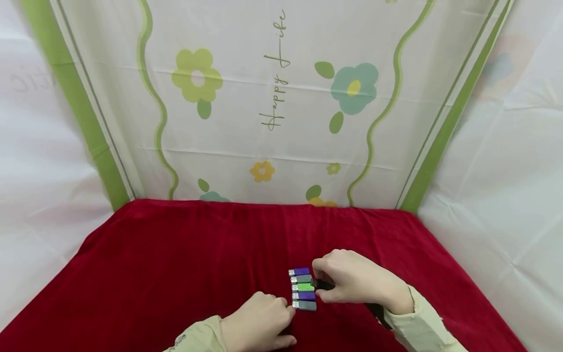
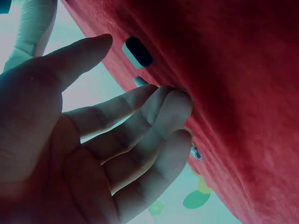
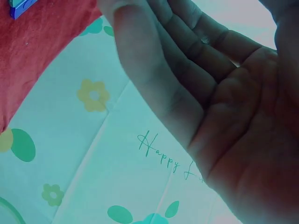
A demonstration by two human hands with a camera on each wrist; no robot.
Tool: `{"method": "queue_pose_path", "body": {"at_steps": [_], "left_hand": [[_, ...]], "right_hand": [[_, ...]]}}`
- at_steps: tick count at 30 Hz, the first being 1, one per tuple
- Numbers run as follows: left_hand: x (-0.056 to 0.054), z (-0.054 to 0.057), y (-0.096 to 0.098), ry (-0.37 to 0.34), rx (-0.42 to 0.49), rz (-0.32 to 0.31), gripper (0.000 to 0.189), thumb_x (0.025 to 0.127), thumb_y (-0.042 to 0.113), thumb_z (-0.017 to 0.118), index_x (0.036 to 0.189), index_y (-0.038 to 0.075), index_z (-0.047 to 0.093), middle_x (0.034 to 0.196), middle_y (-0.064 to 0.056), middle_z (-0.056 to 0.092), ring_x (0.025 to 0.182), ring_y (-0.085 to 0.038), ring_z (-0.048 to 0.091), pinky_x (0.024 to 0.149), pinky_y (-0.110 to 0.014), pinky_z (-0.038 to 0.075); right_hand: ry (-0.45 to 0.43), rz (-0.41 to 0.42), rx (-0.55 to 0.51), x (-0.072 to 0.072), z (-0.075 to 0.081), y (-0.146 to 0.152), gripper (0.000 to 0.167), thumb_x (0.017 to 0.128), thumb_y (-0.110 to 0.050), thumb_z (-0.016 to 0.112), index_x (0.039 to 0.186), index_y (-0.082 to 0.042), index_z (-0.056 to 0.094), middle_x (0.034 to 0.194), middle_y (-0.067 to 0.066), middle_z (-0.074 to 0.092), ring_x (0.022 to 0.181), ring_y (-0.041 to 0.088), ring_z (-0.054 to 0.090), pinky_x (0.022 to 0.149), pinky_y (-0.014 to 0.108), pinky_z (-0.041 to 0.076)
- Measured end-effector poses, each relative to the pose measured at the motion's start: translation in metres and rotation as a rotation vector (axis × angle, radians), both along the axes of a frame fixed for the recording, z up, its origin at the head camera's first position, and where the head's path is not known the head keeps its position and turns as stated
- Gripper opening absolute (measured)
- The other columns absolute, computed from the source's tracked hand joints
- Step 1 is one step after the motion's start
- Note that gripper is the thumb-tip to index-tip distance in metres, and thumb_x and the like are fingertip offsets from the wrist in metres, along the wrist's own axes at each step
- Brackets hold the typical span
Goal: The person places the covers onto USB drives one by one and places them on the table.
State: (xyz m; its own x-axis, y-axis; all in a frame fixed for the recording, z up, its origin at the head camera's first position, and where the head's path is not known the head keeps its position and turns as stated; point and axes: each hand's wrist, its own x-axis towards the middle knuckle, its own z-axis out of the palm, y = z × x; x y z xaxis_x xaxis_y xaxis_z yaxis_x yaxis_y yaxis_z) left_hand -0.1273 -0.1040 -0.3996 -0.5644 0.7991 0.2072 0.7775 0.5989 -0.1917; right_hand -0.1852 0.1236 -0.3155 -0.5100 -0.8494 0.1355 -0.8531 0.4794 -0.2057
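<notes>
Several small flat sticks that look like USB flash drives lie in a column in the head view, their metal ends to the left. From the far end they are purple (image 1: 301, 271), grey (image 1: 303, 279), green (image 1: 304, 287), purple (image 1: 305, 296) and grey (image 1: 306, 305). My right hand (image 1: 358, 277) pinches a black USB stick (image 1: 324, 285) over the green one's right end; the right wrist view does not show the held stick. My left hand (image 1: 260, 320) rests beside the nearest grey stick's metal end, fingers loosely bent. In the left wrist view a dark stick end (image 2: 138, 52) shows beyond the thumb.
A red velvet cloth (image 1: 184, 254) covers the table. Behind it hangs a white curtain (image 1: 246, 117) with flowers and "Happy Life" lettering, and white sheets (image 1: 501, 205) flank both sides. Something black (image 1: 378, 315) runs under my right wrist.
</notes>
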Motion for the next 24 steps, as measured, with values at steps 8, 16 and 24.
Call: {"method": "queue_pose_path", "body": {"at_steps": [8,16,24], "left_hand": [[-0.002,-0.008,0.004,-0.073,0.003,-0.033,0.028,0.075,0.039,0.084,0.07,0.022,0.063,0.061,0.012,0.047,0.048,-0.002,0.039,0.041,-0.018,0.032],[-0.002,-0.01,-0.004,-0.075,0.038,-0.107,0.027,0.069,0.027,0.088,0.067,0.022,0.061,0.062,0.013,0.043,0.049,0.0,0.037,0.043,-0.014,0.032],[-0.006,-0.007,-0.005,-0.029,0.049,-0.164,0.033,0.07,0.028,0.085,0.064,0.022,0.054,0.058,0.014,0.039,0.046,0.001,0.033,0.042,-0.013,0.029]], "right_hand": [[-0.012,0.017,-0.008,-0.001,-0.005,0.001,0.028,0.075,-0.015,0.078,0.072,-0.021,0.05,0.058,-0.019,0.036,0.053,-0.004,0.033,0.047,0.013,0.031],[-0.004,0.013,0.0,0.001,-0.002,0.001,0.03,0.075,-0.016,0.078,0.071,-0.022,0.049,0.058,-0.019,0.037,0.053,-0.003,0.034,0.047,0.013,0.031],[0.026,0.008,-0.006,0.003,0.003,0.003,0.029,0.075,-0.016,0.078,0.071,-0.022,0.05,0.059,-0.019,0.036,0.054,-0.003,0.034,0.048,0.014,0.031]]}}
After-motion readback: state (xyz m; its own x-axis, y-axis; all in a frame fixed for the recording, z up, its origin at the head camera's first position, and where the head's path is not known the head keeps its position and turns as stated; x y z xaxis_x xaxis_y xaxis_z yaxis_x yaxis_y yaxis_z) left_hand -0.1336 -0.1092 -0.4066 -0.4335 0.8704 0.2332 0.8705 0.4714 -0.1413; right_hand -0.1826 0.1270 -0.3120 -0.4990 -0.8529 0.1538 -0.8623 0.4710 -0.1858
